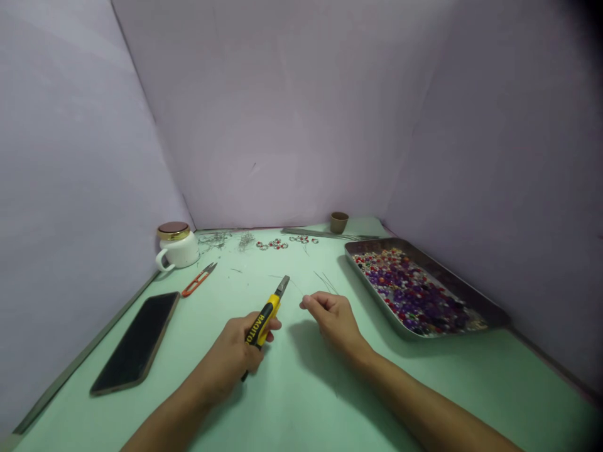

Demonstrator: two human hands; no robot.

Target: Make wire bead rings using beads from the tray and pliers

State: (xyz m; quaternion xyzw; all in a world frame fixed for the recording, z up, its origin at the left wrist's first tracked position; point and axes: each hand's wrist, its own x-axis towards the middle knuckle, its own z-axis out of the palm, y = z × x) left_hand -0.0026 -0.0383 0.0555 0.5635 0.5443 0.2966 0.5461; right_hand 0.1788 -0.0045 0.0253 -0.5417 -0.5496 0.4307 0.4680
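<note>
My left hand is wrapped round yellow-and-black pliers, their metal jaws pointing up and away from me. To the right, my right hand pinches a thin wire between thumb and forefinger. The wire reaches toward the tip of the pliers; whether the jaws touch it is too fine to tell. Beyond my right hand, a few loose thin wires lie on the green tabletop. Farther back are small rings of red and clear beads, with more beaded rings beside them.
A metal tray of mixed beads stands at right. On the left are a phone, red-handled thread snips and a lidded white mug. Wire scraps, long wires and a small brown cup lie along the back wall.
</note>
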